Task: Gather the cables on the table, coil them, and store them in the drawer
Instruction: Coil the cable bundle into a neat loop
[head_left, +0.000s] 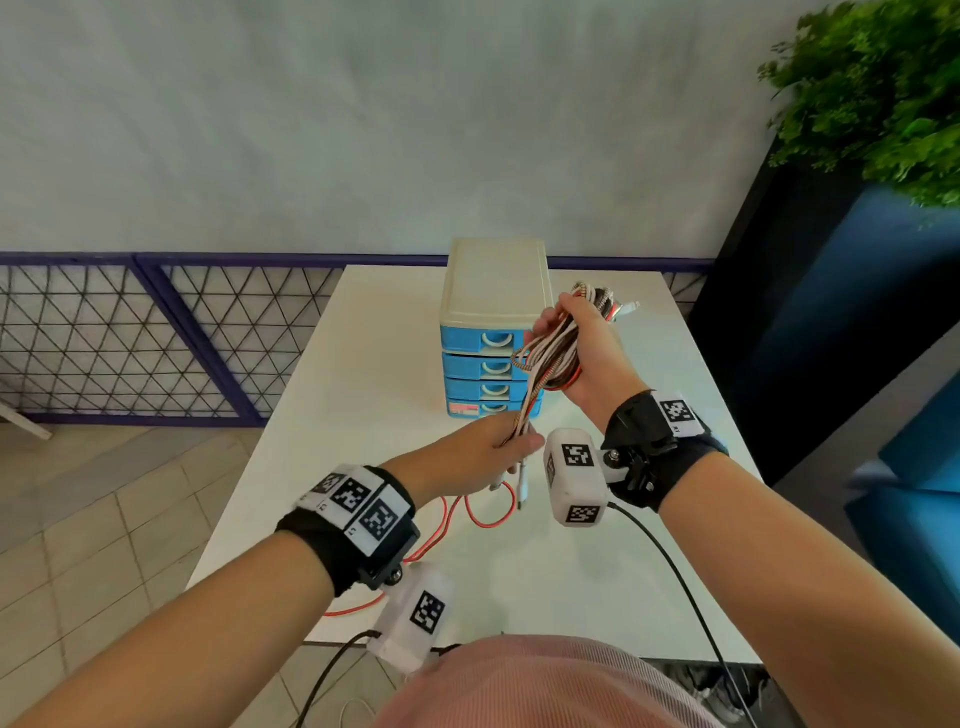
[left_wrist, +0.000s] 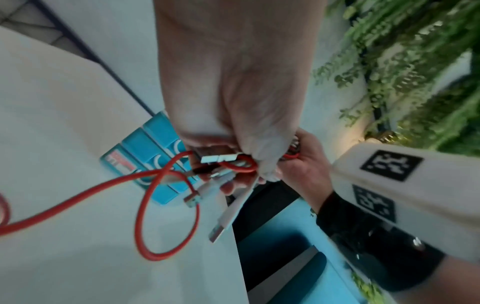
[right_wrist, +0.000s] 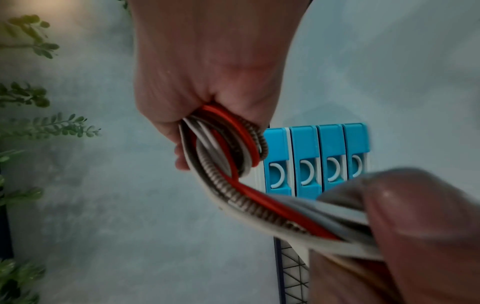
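A bundle of cables (head_left: 556, 353), white, red and braided brown, is looped in my right hand (head_left: 587, 353), which grips the coil (right_wrist: 223, 148) above the table, in front of the drawer unit (head_left: 493, 332). My left hand (head_left: 498, 447) pinches the loose strands (left_wrist: 233, 164) lower down, and their plug ends (left_wrist: 221, 228) hang below its fingers. The red cable's tail (head_left: 457, 519) trails in loops on the white table (head_left: 519, 587) toward the near left edge (left_wrist: 78, 197). All of the blue drawers (right_wrist: 317, 160) are closed.
The cream-topped drawer unit stands at the table's far middle. A purple mesh fence (head_left: 156, 338) and grey wall lie behind. A dark planter with green foliage (head_left: 872, 88) stands at the right, and blue seating (head_left: 914, 519) sits beside the table.
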